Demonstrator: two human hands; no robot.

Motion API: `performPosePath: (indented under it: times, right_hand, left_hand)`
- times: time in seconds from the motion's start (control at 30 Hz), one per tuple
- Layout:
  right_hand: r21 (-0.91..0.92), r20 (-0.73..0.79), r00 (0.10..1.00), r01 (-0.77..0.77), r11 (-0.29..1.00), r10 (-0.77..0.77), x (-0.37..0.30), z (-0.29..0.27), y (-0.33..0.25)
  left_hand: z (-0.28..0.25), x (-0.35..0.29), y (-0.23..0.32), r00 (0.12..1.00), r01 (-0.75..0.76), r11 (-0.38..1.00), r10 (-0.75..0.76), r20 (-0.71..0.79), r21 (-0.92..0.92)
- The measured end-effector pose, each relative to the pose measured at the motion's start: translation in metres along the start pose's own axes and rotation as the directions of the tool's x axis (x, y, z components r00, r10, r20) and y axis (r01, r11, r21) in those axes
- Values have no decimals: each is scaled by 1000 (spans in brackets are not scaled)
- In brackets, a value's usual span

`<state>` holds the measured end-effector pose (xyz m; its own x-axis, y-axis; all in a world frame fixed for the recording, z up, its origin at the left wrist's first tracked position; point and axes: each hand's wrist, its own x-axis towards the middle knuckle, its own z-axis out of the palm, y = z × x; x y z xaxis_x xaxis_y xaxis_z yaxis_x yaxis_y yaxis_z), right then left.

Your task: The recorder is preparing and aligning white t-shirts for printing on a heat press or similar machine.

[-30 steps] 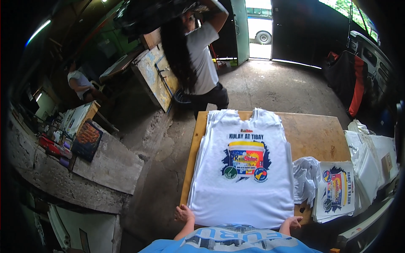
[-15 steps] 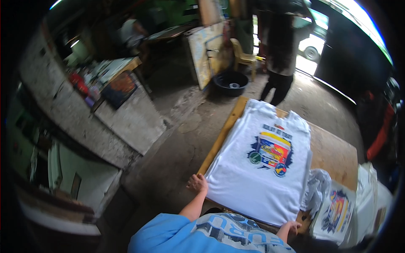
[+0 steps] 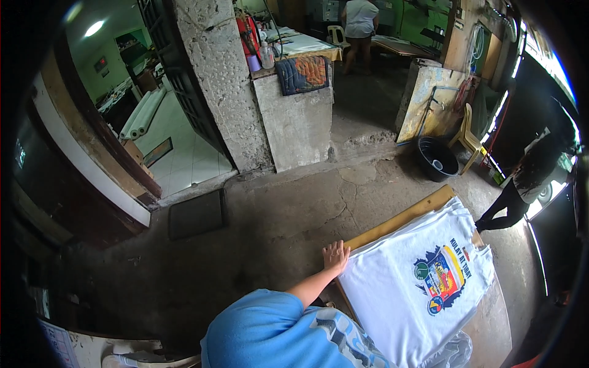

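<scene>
Shirts [image 3: 408, 276] are likely soft, limp; grasp the stack's side edges. Left hand [image 3: 335, 256] rests at their corner, fingers slightly spread; right hand unseen, fingers indeterminable.

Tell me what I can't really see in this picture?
In the head view:
- Right hand: out of sight, likely past the lower edge.
- Shirt stack: the top shirt hides most beneath, so no counting.
- Crumpled white cloth: lower edge cuts it off.
- Person at the back: upper edge cuts off the head.
- Person at the right: upper body lost in shadow.
</scene>
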<state>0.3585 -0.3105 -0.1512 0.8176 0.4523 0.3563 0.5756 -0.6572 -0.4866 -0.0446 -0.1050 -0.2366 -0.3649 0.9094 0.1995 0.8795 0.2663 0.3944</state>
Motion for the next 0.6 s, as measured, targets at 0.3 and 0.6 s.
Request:
performPosePath:
  times: [0.3, 0.6]
  right_hand:
    - [19, 257, 661, 726, 687, -705, 12, -30, 84]
    - [74, 403, 265, 944, 320, -876, -11, -13, 194]
  left_hand:
    - [8, 9, 18, 979, 202, 977, -202, -4, 70]
    - [5, 10, 22, 976, 218, 968, -216, -29, 126]
